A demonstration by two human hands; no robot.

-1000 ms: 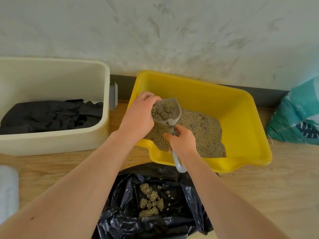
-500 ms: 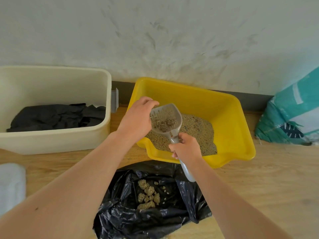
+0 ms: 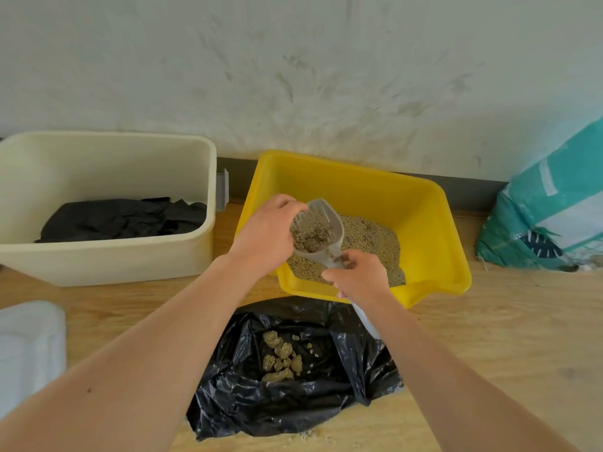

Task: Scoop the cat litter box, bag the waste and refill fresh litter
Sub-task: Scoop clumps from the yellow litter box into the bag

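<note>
A yellow litter box holds tan litter against the wall. Over its near left corner I hold a grey slotted scoop tilted tip-up, with clumps and loose litter in its bowl. My right hand grips the scoop's handle. My left hand is curled against the scoop's left rim and tip. In front of the box an open black waste bag lies on the floor with several litter clumps inside.
A cream tub with black bags in it stands at the left. A teal and white litter sack leans at the right. A white object sits at the left edge. The floor is plywood.
The scoop has tilted more steeply, tip raised, and much loose litter has sifted out of it. Both hands stay on it; the view has shifted slightly.
</note>
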